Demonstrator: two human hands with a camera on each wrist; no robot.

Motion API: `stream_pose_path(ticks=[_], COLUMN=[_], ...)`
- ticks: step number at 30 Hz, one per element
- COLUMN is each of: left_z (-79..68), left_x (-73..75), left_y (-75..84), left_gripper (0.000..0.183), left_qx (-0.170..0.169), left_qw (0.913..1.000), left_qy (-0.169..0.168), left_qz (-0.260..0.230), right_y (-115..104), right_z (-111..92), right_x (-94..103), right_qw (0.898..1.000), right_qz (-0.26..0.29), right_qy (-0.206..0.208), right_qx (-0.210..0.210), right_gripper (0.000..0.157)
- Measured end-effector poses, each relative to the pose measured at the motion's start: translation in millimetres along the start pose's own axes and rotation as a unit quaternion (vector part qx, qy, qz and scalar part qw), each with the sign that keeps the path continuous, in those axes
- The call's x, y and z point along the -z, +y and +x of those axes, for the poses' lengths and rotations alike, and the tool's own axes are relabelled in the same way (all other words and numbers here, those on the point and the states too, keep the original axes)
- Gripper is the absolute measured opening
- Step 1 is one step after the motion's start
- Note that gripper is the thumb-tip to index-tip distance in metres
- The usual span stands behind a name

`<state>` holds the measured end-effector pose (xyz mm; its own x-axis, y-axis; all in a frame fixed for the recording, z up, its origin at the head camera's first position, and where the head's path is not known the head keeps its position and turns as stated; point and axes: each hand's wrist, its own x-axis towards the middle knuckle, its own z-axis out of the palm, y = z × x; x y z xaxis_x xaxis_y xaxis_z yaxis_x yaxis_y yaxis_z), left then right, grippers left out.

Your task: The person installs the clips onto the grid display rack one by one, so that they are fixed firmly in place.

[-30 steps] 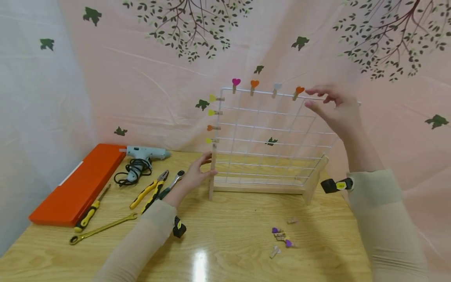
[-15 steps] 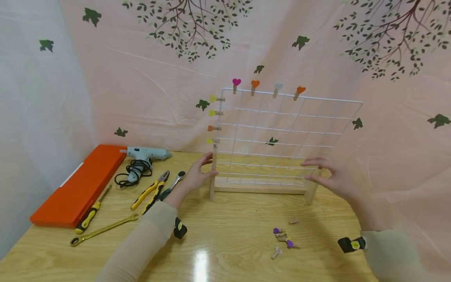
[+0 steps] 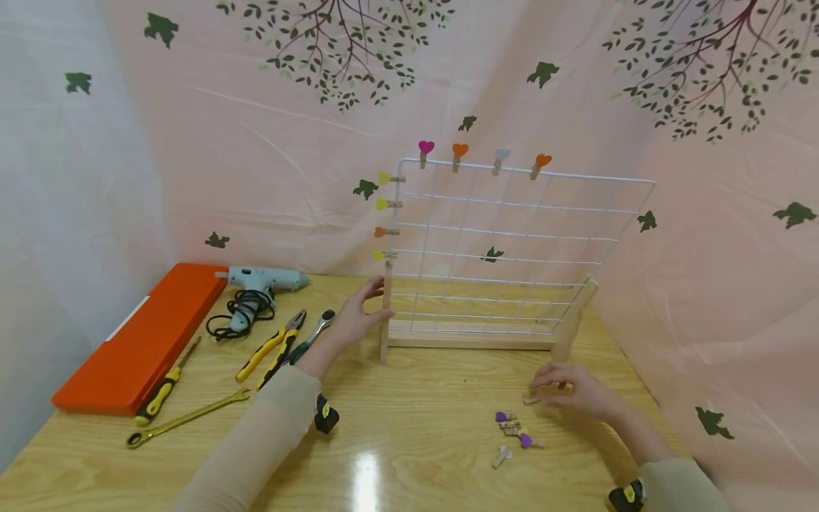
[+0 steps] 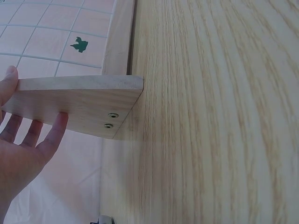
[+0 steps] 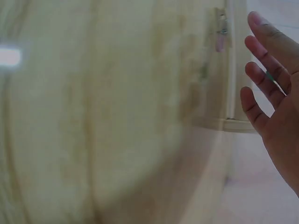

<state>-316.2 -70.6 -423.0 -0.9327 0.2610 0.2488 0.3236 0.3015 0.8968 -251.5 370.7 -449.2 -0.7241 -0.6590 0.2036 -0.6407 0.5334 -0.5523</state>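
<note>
A white wire grid rack (image 3: pixel 499 261) stands upright in a wooden base. My left hand (image 3: pixel 355 316) grips the base's left wooden side panel (image 4: pixel 74 100), thumb at its edge and fingers against its outer face. Low over the table, my right hand (image 3: pixel 572 391) has its fingertips right at a small pink clothespin (image 3: pixel 530 400). The right wrist view shows that hand's fingers loosely bent and apart, near the clothespin (image 5: pixel 220 42). Several more heart clothespins (image 3: pixel 510 429), two with purple hearts, lie just left of it. Other heart clothespins (image 3: pixel 460 151) are clipped along the grid's top and left edges.
To the left lie a red case (image 3: pixel 137 341), a glue gun (image 3: pixel 262 281) with a coiled cord, and a screwdriver (image 3: pixel 163 391). A wrench (image 3: pixel 188 418), pliers (image 3: pixel 271 348) and a ratchet (image 3: pixel 313 334) are beside my left forearm. A printed cloth hangs behind.
My right hand has come down from the grid's top edge, past its right side, to the pink clothespin on the table. The left hand has stayed on the side panel.
</note>
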Motion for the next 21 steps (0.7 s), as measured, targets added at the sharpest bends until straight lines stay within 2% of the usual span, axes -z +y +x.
stream_pose_path(ticks=[5, 10, 12, 16, 18, 21], left_z=[-1.7, -8.1, -8.9, -5.2, -2.6, -1.4], left_x=[-0.6, 1.1, 1.7, 0.4, -0.5, 0.3], left_y=[2.3, 20.8, 23.8, 13.8, 6.7, 5.8], left_gripper=[0.072, 0.071, 0.071, 0.072, 0.071, 0.071], left_qx=[-0.006, -0.005, -0.002, -0.010, -0.014, -0.006], left_qw=[0.9999, 0.9999, 0.9999, 0.9999, 0.9998, 0.9999], left_qy=[-0.001, -0.010, -0.011, -0.004, 0.003, 0.004], left_qz=[0.011, 0.001, -0.007, 0.005, 0.011, 0.008], right_y=[18, 22, 21, 14, 2, -21], right_z=[-2, -2, -1, 1, 5, 11], right_x=[-11.3, -14.0, -13.2, -8.4, -3.4, 7.4], right_qw=[0.999, 0.999, 0.999, 0.998, 0.997, 0.996], right_qz=[0.034, 0.029, 0.025, 0.029, 0.019, -0.008], right_qy=[-0.030, -0.026, -0.027, -0.034, -0.034, -0.019], right_qx=[0.011, 0.028, 0.016, -0.039, -0.069, -0.086], right_gripper=[0.017, 0.013, 0.011, 0.008, 0.007, 0.006])
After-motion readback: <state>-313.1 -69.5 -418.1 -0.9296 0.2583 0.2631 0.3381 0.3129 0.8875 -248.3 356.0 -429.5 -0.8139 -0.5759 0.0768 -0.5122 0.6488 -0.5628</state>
